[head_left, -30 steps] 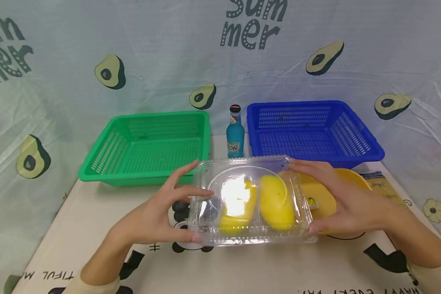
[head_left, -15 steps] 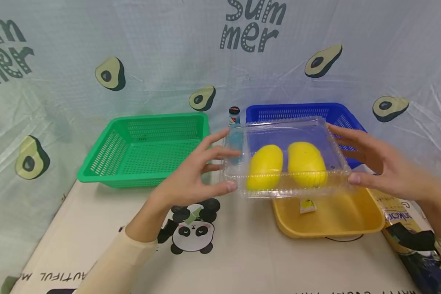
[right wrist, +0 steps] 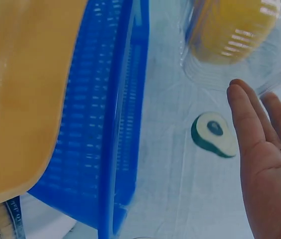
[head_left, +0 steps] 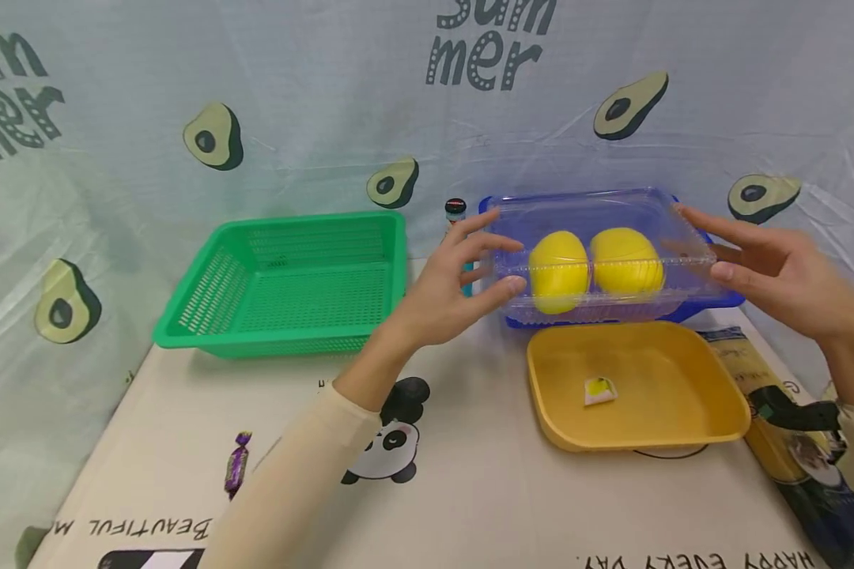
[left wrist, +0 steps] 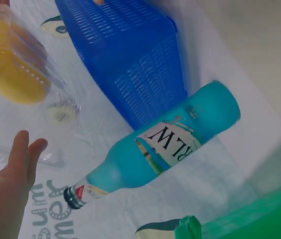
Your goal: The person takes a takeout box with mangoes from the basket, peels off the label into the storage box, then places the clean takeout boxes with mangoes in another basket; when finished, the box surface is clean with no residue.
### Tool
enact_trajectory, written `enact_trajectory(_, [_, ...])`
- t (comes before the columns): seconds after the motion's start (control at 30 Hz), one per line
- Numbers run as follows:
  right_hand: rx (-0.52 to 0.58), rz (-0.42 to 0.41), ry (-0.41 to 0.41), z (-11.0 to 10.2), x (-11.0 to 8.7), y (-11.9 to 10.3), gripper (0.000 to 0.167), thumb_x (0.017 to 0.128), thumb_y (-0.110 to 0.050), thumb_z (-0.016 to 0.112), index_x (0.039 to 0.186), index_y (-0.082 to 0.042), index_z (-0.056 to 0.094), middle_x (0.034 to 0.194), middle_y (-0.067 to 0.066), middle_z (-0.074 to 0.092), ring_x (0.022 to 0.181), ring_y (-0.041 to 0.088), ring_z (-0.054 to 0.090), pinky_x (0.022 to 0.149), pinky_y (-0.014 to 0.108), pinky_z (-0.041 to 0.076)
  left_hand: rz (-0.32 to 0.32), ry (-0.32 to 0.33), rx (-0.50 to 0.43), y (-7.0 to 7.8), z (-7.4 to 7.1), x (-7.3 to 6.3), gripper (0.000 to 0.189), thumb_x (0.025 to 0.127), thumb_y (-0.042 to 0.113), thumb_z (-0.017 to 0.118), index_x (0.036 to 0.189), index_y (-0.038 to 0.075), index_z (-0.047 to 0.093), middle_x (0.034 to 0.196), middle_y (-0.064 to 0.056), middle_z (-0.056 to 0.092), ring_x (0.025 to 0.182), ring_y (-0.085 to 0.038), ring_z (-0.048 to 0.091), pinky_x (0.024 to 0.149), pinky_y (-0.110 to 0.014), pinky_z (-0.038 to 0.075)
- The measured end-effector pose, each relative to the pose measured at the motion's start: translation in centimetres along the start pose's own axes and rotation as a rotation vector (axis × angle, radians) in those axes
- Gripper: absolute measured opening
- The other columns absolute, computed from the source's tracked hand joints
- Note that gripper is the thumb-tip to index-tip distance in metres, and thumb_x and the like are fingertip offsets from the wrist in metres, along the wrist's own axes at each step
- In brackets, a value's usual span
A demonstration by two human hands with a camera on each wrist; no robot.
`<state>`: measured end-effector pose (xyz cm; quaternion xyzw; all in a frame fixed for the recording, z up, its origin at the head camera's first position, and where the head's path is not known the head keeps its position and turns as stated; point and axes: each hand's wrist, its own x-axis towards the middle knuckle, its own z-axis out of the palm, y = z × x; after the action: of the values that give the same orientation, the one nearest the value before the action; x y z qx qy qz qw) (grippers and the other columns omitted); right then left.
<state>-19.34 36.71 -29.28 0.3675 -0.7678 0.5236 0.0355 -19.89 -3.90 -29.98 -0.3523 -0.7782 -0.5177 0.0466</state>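
Observation:
A clear plastic clamshell box (head_left: 598, 212) with two yellow fruits (head_left: 559, 269), probably mangoes, inside is held up between both hands, over the blue basket (head_left: 719, 299) in the head view. My left hand (head_left: 444, 288) grips its left side, thumb near the front corner and fingers along the edge. On the opposite side my right hand (head_left: 783, 273) holds it the same way. From the left wrist, the box's end and a yellow fruit (left wrist: 18, 64) show above the fingers. The right wrist view has the blue basket (right wrist: 93, 124) below the box.
A blue-green bottle (left wrist: 165, 144) stands between the blue basket and a green basket (head_left: 299, 348). In front sits a yellow-orange tub (head_left: 655, 379) with a small packet (head_left: 601, 390). A long printed bag (head_left: 776, 442) lies at right, a purple-wrapped candy (head_left: 236, 466) at left.
Both hands have carried the clear box with its fruits away and to the right, from above the table's middle to over the blue basket. The tub and purple candy have come into fuller view.

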Motion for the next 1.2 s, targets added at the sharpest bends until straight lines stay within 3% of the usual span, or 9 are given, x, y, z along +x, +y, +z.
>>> enact_trajectory(0.2, [0.076, 0.056, 0.068, -0.5, 0.3, 1.6, 0.054, 0.1, 0.015, 0.048, 0.153, 0.008, 0.038, 0.162, 0.003, 0.042, 0.105, -0.002, 0.067, 0.085, 0.004, 0.047, -0.028, 0.048, 0.009, -1.3, 1.3, 1.9, 0.035, 0.096, 0.025, 0.075, 0.128, 0.013, 0.067, 0.166, -0.002, 0.027, 0.147, -0.024, 0.04, 0.11, -0.045, 0.048])
enact_trajectory(0.27, [0.181, 0.06, 0.068, -0.7, 0.4, 2.3, 0.052, 0.102, 0.015, 0.043, 0.154, 0.009, 0.034, 0.162, 0.004, 0.041, 0.106, 0.001, 0.068, 0.089, 0.007, 0.048, -0.042, 0.053, 0.012, -1.8, 1.9, 2.7, 0.035, 0.096, 0.027, 0.075, 0.127, 0.014, 0.068, 0.165, -0.002, 0.028, 0.146, -0.023, 0.04, 0.109, -0.044, 0.048])
enact_trajectory(0.33, [0.303, 0.043, 0.058, -1.0, 0.4, 3.1, 0.051, 0.103, 0.015, 0.039, 0.154, 0.011, 0.032, 0.163, 0.006, 0.039, 0.131, 0.011, 0.06, 0.105, 0.019, 0.046, -0.054, 0.051, 0.011, -2.3, 2.5, 3.4, 0.035, 0.096, 0.028, 0.075, 0.127, 0.014, 0.068, 0.165, -0.003, 0.029, 0.145, -0.024, 0.042, 0.109, -0.042, 0.049])
enact_trajectory(0.43, [0.362, 0.06, 0.095, -1.0, 0.5, 4.1, 0.051, 0.103, 0.015, 0.038, 0.154, 0.011, 0.034, 0.161, 0.006, 0.041, 0.13, 0.012, 0.06, 0.104, 0.019, 0.046, -0.071, 0.043, 0.029, -2.9, 3.3, 4.4, 0.036, 0.096, 0.03, 0.075, 0.127, 0.013, 0.069, 0.164, -0.003, 0.03, 0.144, -0.022, 0.042, 0.109, -0.038, 0.049])
enact_trajectory(0.57, [0.051, 0.276, 0.213, -1.0, 0.7, 4.5, 0.053, 0.106, -0.001, 0.049, 0.158, -0.007, 0.039, 0.162, 0.0, 0.037, 0.13, 0.003, 0.056, 0.096, 0.008, 0.046, -0.091, 0.003, 0.103, -3.4, 4.2, 5.5, 0.039, 0.096, 0.035, 0.074, 0.129, 0.015, 0.067, 0.165, -0.001, 0.028, 0.146, -0.017, 0.037, 0.106, -0.031, 0.049])
enact_trajectory(0.7, [-0.289, 0.532, 0.203, -0.8, 1.4, 4.8, 0.065, 0.105, -0.028, 0.06, 0.163, -0.03, 0.03, 0.168, -0.001, 0.029, 0.15, 0.028, 0.037, 0.111, 0.023, 0.043, -0.12, -0.058, 0.234, -3.7, 4.7, 6.1, 0.041, 0.098, 0.042, 0.069, 0.133, 0.02, 0.064, 0.167, 0.0, 0.024, 0.151, -0.021, 0.031, 0.113, -0.038, 0.043])
enact_trajectory(0.83, [-0.321, 0.604, 0.138, -0.4, 2.2, 5.2, 0.075, 0.103, -0.036, 0.063, 0.165, -0.03, 0.022, 0.171, 0.003, 0.022, 0.147, 0.051, 0.03, 0.114, 0.034, 0.043, -0.17, -0.119, 0.35, -4.2, 4.6, 6.4, 0.045, 0.101, 0.046, 0.063, 0.138, 0.021, 0.06, 0.169, -0.001, 0.022, 0.153, -0.025, 0.03, 0.118, -0.045, 0.037])
enact_trajectory(0.97, [-0.349, 0.612, 0.056, 0.0, 2.9, 5.6, 0.08, 0.1, -0.034, 0.068, 0.166, -0.024, 0.022, 0.171, 0.003, 0.021, 0.143, 0.047, 0.041, 0.093, 0.012, 0.048, -0.213, -0.163, 0.428, -4.5, 4.4, 6.4, 0.047, 0.103, 0.046, 0.06, 0.143, 0.022, 0.058, 0.169, -0.004, 0.023, 0.152, -0.027, 0.033, 0.117, -0.048, 0.039])
enact_trajectory(1.2, [-0.377, 0.657, -0.043, 0.3, 3.5, 6.2, 0.081, 0.097, -0.038, 0.072, 0.163, -0.018, 0.03, 0.17, 0.019, 0.018, 0.138, 0.053, 0.044, 0.102, 0.058, 0.045, -0.24, -0.266, 0.684, -4.4, 4.6, 6.6, 0.055, 0.105, 0.052, 0.051, 0.155, 0.029, 0.048, 0.171, -0.004, 0.022, 0.149, -0.027, 0.041, 0.114, -0.045, 0.044])
